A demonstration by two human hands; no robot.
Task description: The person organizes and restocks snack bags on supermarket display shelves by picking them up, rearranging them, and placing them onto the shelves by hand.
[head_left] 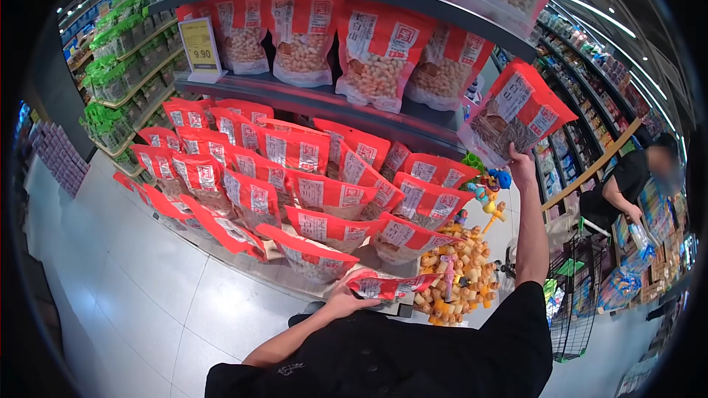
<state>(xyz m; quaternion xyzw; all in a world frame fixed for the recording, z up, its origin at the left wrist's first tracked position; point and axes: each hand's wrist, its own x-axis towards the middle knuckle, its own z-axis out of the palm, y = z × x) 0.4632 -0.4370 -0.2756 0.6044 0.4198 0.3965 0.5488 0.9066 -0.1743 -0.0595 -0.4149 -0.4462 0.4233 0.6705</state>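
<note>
My right hand (522, 166) is raised on the right and closed on the lower edge of a bag of dark seeds (518, 109), held up beside the shelf end. The bag is tilted, with a red top and white label panels. Low and close to my body, my left hand (341, 302) grips the left end of a red snack bag (391, 287); some of its fingers are hidden. Just beyond it, a similar red-topped bag (313, 254) leans in the front of the display. Several rows of matching bags (276, 151) stand behind.
Peanut bags (380, 55) line the upper shelf (339, 99), beside a price sign (200, 48). Small figures and yellow-brown items (461, 273) fill a display at the right. Further right are a shopping cart (571, 287) and another person (627, 184). Green-topped packs (110, 77) stand left.
</note>
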